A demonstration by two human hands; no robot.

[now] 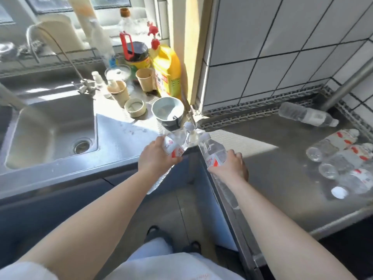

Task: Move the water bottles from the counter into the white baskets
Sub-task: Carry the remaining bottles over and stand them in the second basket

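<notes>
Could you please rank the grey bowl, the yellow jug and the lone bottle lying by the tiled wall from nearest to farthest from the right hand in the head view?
From the right hand:
1. Grey bowl, ahead and to its left.
2. Lone bottle, lying ahead and to its right, by the tiles.
3. Yellow jug, farther back behind the bowl.

Both forearms are bare from elbow to wrist, and no rings, watch or bracelets are seen on the left hand (155, 156) or the right hand (232, 166). A light, whitish garment (161, 263) is worn at the torso, and dark shoes (153, 233) are seen below.
</notes>
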